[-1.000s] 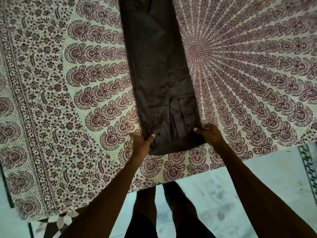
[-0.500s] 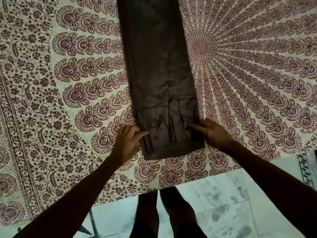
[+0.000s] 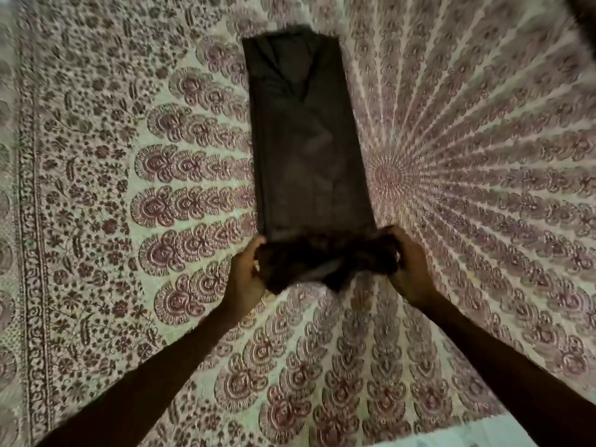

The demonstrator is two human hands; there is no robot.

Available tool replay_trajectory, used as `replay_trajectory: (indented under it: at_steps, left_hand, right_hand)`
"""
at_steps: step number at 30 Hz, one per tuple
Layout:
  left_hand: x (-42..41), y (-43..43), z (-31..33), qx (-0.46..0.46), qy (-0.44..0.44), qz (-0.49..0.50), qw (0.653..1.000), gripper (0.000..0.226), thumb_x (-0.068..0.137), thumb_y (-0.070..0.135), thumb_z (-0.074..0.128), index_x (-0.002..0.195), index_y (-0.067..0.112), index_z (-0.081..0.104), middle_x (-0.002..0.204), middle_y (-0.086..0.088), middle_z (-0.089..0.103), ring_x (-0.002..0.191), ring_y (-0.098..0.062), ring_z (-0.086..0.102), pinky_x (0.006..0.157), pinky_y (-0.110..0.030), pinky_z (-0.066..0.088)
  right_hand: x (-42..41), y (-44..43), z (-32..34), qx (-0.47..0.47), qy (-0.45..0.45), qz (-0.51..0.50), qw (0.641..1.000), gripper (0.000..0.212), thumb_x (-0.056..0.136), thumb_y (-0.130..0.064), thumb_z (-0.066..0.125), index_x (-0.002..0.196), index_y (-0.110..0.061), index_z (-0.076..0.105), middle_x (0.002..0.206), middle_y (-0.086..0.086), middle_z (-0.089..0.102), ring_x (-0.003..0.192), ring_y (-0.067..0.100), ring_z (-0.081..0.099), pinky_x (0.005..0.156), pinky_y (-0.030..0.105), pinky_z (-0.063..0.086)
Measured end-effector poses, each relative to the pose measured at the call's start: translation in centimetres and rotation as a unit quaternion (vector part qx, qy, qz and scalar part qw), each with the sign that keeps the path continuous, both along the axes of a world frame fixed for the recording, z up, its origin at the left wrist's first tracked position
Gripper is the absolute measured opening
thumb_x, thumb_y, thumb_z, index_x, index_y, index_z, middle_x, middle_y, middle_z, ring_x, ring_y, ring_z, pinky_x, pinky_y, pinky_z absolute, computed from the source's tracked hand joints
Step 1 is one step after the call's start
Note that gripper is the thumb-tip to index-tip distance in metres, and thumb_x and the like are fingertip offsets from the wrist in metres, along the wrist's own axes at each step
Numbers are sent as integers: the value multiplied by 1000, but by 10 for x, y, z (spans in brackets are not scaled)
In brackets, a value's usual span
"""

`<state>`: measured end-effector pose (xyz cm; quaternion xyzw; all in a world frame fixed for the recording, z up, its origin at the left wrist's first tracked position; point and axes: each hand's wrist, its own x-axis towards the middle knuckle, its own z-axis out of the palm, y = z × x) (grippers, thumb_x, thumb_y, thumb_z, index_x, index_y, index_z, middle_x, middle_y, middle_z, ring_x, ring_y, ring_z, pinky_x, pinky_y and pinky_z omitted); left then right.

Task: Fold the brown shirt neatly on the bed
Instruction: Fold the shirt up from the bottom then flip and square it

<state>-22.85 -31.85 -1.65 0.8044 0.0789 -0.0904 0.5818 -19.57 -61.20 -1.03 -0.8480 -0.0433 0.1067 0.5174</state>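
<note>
Head view. Compared with half a second earlier, both hands have moved from lying flat on the near corners of the shirt to gripping them, the near end of the garment has come up off the sheet and bunched, and the camera has tipped forward so that the person's legs and most of the floor have left the frame.

The brown shirt [image 3: 309,150] lies on the bed as a long narrow strip running away from the viewer, its far end squared off near the top of the frame and its length flat on the patterned bedsheet [image 3: 129,204]. Its near end is gathered into a dark crumpled band stretched between the two hands. The left hand [image 3: 246,274] is closed on the left near corner, fingers curled over the cloth edge and thumb on the viewer's side. The right hand [image 3: 408,262] is closed on the right near corner in the same manner.

The picture is motion-blurred. The gathered end reads as a dark mass in which folds, cuffs and buttons cannot be made out. How far the cloth is lifted off the sheet cannot be told. A pale strip of floor [image 3: 451,437] shows at the lower right edge, and a dark shape at the upper right corner is cut off and unidentifiable.
</note>
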Motion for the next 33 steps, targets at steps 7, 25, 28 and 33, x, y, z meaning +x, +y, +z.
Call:
replay_trajectory:
  at_steps: [7, 25, 28, 33]
  left_hand:
    - [83, 15, -79, 61, 192, 128, 971, 58, 72, 75, 47, 90, 22, 63, 99, -23, 68, 85, -30, 64, 82, -53, 51]
    - [100, 11, -62, 160, 111, 177, 965, 46, 93, 42, 57, 59, 14, 44, 53, 2, 43, 52, -14, 38, 55, -36, 37]
    - [103, 8, -62, 197, 120, 184, 955, 45, 94, 46, 54, 63, 13, 50, 56, 1, 51, 56, -19, 49, 59, -37, 41]
    - [109, 7, -51, 259, 91, 209, 938, 21, 90, 34, 63, 97, 15, 57, 89, -1, 62, 81, -20, 61, 68, -29, 44]
  right_hand:
    - [98, 38, -61, -118, 251, -235, 932, 33, 97, -29, 53, 109, -1, 67, 105, 20, 68, 100, 34, 62, 83, 35, 44]
    - [98, 31, -62, -287, 115, -182, 933, 40, 102, -31, 38, 94, -2, 65, 87, 24, 68, 80, 40, 64, 65, 33, 39]
    - [102, 33, -60, -313, 115, -183, 925, 40, 101, -33, 38, 97, -4, 66, 89, 23, 69, 83, 40, 64, 68, 35, 43]
    - [116, 27, -45, -371, 50, -126, 919, 30, 98, -35, 43, 106, -8, 53, 94, 18, 66, 84, 36, 64, 69, 39, 50]
